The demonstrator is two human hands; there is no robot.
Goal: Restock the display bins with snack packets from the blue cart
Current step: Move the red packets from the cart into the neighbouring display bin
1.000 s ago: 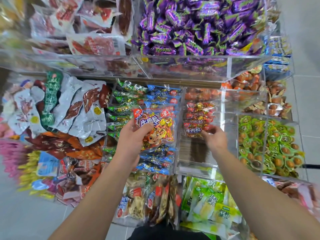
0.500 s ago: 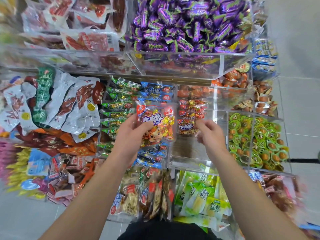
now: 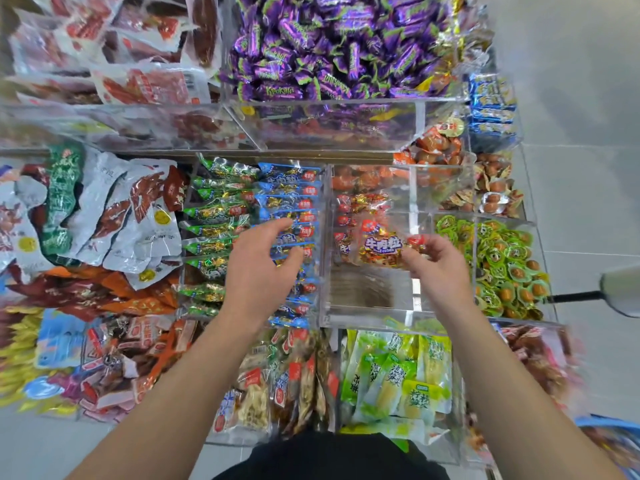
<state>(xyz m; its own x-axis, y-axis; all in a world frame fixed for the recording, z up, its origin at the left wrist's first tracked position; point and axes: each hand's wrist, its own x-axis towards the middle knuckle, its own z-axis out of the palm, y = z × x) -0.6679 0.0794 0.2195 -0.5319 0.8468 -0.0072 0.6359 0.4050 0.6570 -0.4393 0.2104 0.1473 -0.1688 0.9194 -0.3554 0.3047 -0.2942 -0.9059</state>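
Note:
My right hand [image 3: 437, 268] grips a red and gold snack packet [image 3: 379, 244] with a purple label, holding it over a clear display bin [image 3: 367, 306]. That bin has a few matching red packets [image 3: 349, 206] stacked at its far end and a bare floor at the near end. My left hand [image 3: 260, 271] hovers empty, fingers loosely spread, over the neighbouring bin of green and blue packets [image 3: 277, 199]. A blue cart edge [image 3: 609, 424] shows at the lower right corner.
Purple candies [image 3: 332, 43] fill an upper bin. Green jelly cups [image 3: 502, 268] sit to the right, white and red pouches [image 3: 114, 216] to the left, and pale green packets [image 3: 398, 379] in the near bin. A grey pole with a black handle [image 3: 588, 294] juts in at right.
The packet has passed from my left hand to my right hand and moved right, over the half-stocked bin. My left hand has let go and stays over the blue packets.

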